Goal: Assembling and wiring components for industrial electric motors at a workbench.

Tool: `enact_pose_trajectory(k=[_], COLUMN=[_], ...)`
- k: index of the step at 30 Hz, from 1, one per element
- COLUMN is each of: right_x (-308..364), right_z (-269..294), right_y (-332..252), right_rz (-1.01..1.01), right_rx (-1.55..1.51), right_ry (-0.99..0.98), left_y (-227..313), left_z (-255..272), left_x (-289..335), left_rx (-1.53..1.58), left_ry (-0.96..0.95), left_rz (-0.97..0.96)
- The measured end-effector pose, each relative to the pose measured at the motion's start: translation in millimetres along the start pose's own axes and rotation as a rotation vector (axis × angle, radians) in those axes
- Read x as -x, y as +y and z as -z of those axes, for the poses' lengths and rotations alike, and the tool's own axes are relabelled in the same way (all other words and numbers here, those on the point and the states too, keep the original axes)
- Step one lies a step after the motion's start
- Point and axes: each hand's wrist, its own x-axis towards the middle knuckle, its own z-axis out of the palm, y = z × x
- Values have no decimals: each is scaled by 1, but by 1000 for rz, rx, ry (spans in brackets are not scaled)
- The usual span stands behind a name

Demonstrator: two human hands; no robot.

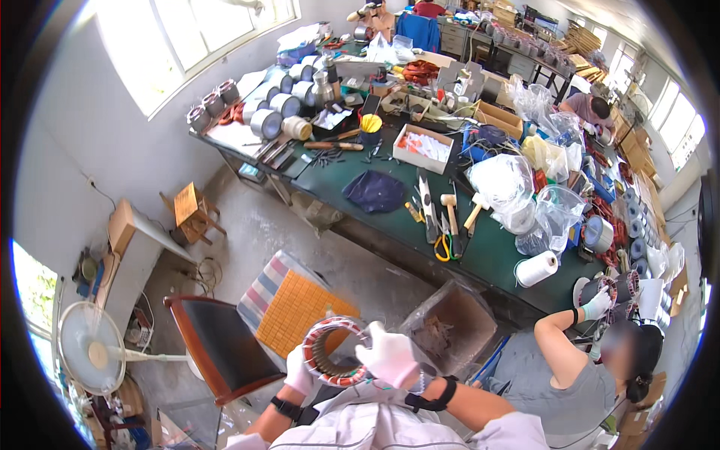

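Note:
A motor stator (315, 337), a metal ring wound with red and white around its rim, is held in front of my body with its open middle facing up. My left hand (298, 370), in a white glove, grips its left side, the fingers partly hidden against the ring. My right hand (389, 355), also gloved in white, closes over the ring's right rim, with its fingertips at the inner edge. Just beyond the stator lies an orange-tan tiled seat mat (304, 309) on a striped cushion (268, 283).
A green workbench (315, 174) runs across ahead, bearing scissors (444, 244), mallets (450, 206), a dark cloth (373, 190) and a thread cone (537, 268). An open bin (454, 322) stands right of my hands. A co-worker (555, 360) sits at right; a fan (94, 351) stands left.

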Motion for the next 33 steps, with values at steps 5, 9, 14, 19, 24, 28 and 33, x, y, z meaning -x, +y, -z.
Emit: enact_pose_trajectory(k=[5, 9, 14, 19, 24, 28, 33], right_x=[-31, -76, -176, -307, -423, -491, -516], right_z=[47, 68, 89, 99, 97, 88, 80], right_y=[58, 91, 120, 141, 153, 166, 183], right_rz=[-189, -296, -412, -495, -506, -442, -502], right_rx=[-41, -31, -6, -61, -22, 15, -7], right_ry=[283, 418, 403, 368, 292, 295, 311], left_y=[24, 31, 32, 60, 115, 82, 85], left_z=[-104, -160, -200, -224, -244, -218, -235], left_x=[-86, -163, -278, -407, -516, -604, -632], left_rx=[98, -195, -359, -248, -404, -772, -1127], left_ry=[-97, -136, -286, -244, -133, -334, -355], left_rz=[233, 252, 210, 339, 349, -18, -160])
